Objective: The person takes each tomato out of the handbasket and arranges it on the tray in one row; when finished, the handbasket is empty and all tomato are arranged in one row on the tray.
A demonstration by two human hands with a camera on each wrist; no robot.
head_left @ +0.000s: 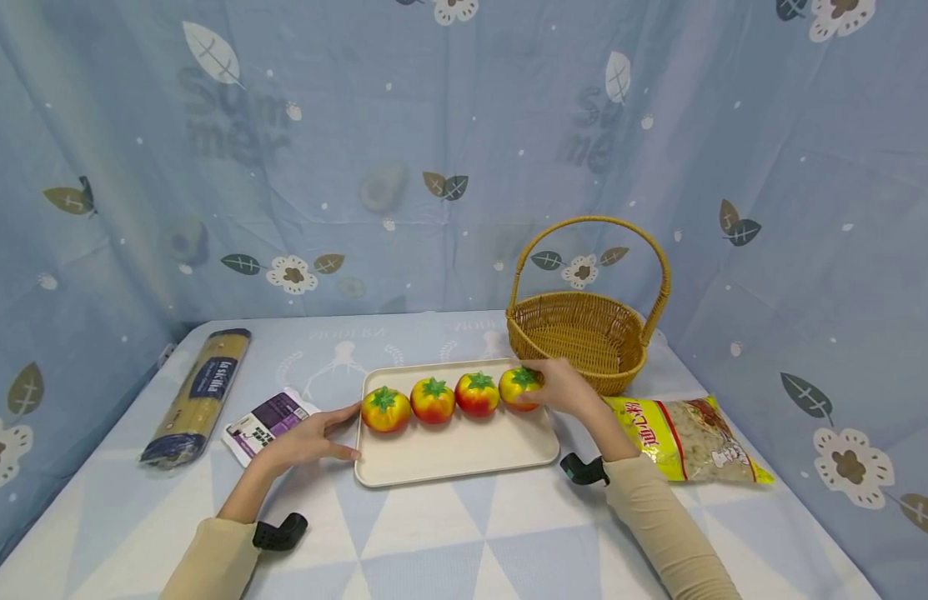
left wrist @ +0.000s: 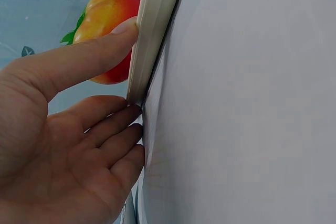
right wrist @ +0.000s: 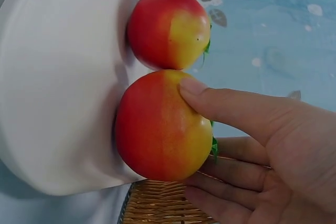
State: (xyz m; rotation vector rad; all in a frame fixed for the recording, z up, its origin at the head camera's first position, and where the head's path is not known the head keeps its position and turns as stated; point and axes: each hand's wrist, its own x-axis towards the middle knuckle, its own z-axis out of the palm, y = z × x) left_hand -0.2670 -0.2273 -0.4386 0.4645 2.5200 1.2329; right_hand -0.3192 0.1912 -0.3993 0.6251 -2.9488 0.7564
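A row of several red-and-yellow toy tomatoes with green leafy tops lies along the back half of a cream rectangular tray. My right hand grips the rightmost tomato, thumb on its near side and fingers around the far side. That tomato is at the tray's right end, beside its neighbour. At the other end, my left hand is against the tray's left edge. Its thumb tip meets the rim by the leftmost tomato, and its fingers are extended along the tablecloth.
Behind the right hand stands a wicker basket with a tall handle. A yellow pasta bag lies at the right. Left of the tray are a purple-and-white packet and a long spaghetti pack. A patterned blue curtain encloses the table.
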